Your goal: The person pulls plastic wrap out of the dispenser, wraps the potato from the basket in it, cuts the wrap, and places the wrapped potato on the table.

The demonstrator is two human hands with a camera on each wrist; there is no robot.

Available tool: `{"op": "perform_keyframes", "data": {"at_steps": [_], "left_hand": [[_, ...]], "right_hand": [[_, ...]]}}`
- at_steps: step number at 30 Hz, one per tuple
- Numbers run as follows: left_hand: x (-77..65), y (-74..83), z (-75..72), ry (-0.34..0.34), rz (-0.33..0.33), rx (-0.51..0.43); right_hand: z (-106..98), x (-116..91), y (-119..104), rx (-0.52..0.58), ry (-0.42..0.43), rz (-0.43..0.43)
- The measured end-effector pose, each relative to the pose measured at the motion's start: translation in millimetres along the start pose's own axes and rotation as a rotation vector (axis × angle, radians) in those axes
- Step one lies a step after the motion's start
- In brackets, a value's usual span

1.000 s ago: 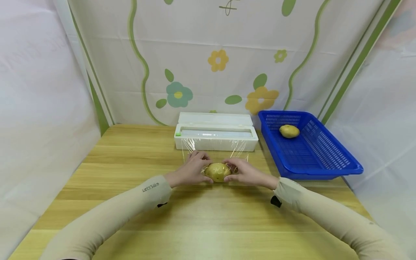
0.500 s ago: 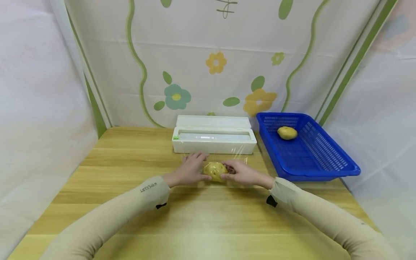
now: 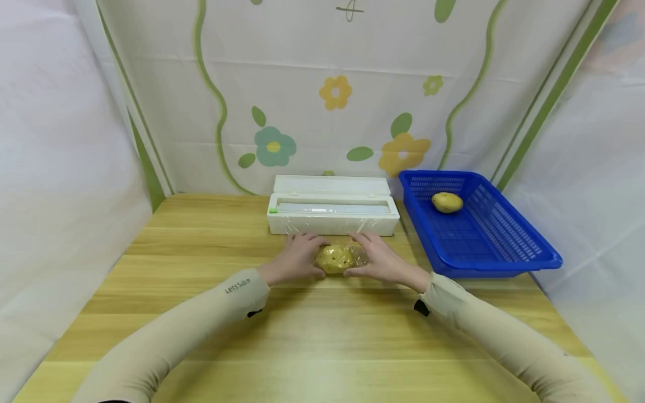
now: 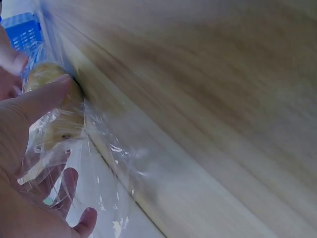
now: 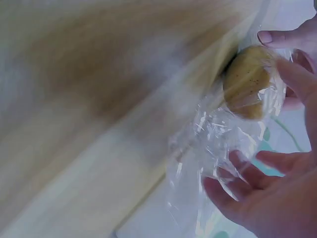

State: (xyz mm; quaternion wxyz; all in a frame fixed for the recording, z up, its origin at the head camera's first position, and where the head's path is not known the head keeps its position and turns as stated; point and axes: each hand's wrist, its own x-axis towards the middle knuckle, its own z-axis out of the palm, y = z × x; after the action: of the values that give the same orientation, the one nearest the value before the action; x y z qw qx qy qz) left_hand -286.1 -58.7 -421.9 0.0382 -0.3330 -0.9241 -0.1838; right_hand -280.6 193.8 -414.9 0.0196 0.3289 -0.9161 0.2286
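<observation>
A yellow potato (image 3: 335, 259) wrapped in clear cling film (image 3: 360, 256) sits in front of the white cling film box (image 3: 332, 224). My left hand (image 3: 298, 257) holds the potato's left end; its thumb lies over the potato (image 4: 68, 119) in the left wrist view, its other fingers spread behind the film. On the other side, my right hand (image 3: 381, 261) is spread around the film at the right end. In the right wrist view, its thumb reaches the wrapped potato (image 5: 246, 82), while its other fingers stand apart behind loose, crinkled film (image 5: 213, 131). Film still runs toward the box.
The box's white lid (image 3: 331, 184) stands raised at the back, with the film roll (image 3: 332, 207) inside and a green slider (image 3: 274, 211) at its left. To the right, a blue basket (image 3: 438, 246) holds another potato (image 3: 447, 202). A floral cloth (image 3: 302, 84) hangs behind.
The potato has rolled slightly toward the box, taking more film around it. My right hand has spread wider, and its fingers have moved forward toward the box.
</observation>
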Motion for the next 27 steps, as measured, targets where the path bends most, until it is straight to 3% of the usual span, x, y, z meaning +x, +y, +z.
{"op": "perform_keyframes", "data": {"at_steps": [5,7,11,18,27], "left_hand": [[3.1,-3.8,-4.1,-0.008,-0.031,-0.042],[4.4,-4.8,-4.5,-0.022,-0.034,-0.058],[6.3,-5.7,-1.8,-0.042,-0.042,-0.082],[4.7,-7.1,0.9,-0.02,-0.081,-0.162],[6.3,-11.0,-4.5,-0.03,-0.016,-0.07]], "right_hand": [[1,5,0,-0.104,0.094,-0.179],[5,7,0,-0.117,0.098,-0.201],[15,10,-3,-0.109,0.086,-0.135],[22,14,-9,-0.07,0.108,-0.021],[19,18,6,0.139,0.069,0.007]]}}
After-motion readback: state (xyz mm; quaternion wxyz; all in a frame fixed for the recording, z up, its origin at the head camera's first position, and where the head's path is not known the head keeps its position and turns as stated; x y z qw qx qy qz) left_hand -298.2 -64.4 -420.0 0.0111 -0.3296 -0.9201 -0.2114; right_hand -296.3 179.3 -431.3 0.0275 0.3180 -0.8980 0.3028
